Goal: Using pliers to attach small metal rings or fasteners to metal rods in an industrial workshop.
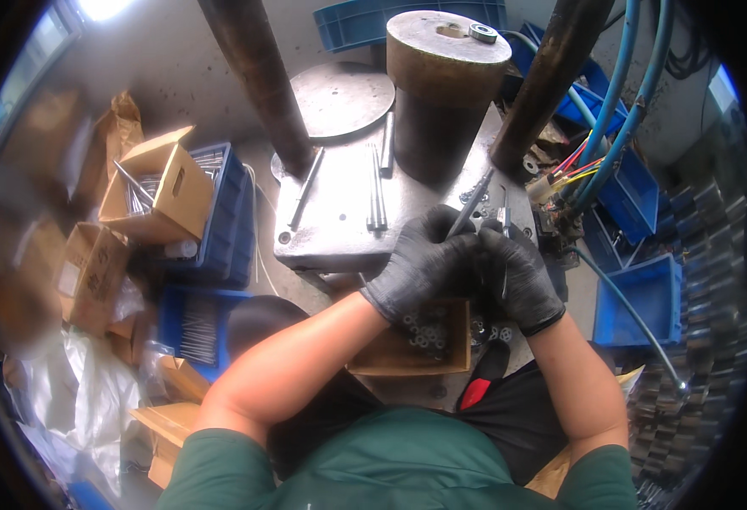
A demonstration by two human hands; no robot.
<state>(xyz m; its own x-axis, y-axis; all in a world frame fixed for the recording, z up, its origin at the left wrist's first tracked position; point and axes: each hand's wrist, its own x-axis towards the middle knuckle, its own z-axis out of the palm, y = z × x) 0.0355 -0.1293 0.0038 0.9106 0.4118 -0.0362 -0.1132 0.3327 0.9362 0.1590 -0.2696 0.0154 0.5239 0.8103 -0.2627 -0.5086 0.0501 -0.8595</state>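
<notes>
Both hands wear black gloves and are close together over the front right of a metal machine plate (322,234). A slim metal rod (473,202) slants up and away from my left hand (429,257), whose fingers are closed around its lower end. My right hand (520,276) is closed beside it, with a thin metal piece (504,211) standing up from its fingers; its kind is unclear. Several small rings lie on the plate just past the hands. Further left on the plate rest a single rod (307,187) and a few thinner rods (376,191) side by side.
A bearing (482,33) sits on the big steel cylinder (446,76), between two dark columns. Below my hands stands a cardboard box (407,364) with metal rings. Left are a carton of rods (182,204) and blue crates (229,246); right, hoses (633,93) and a blue bin (641,297).
</notes>
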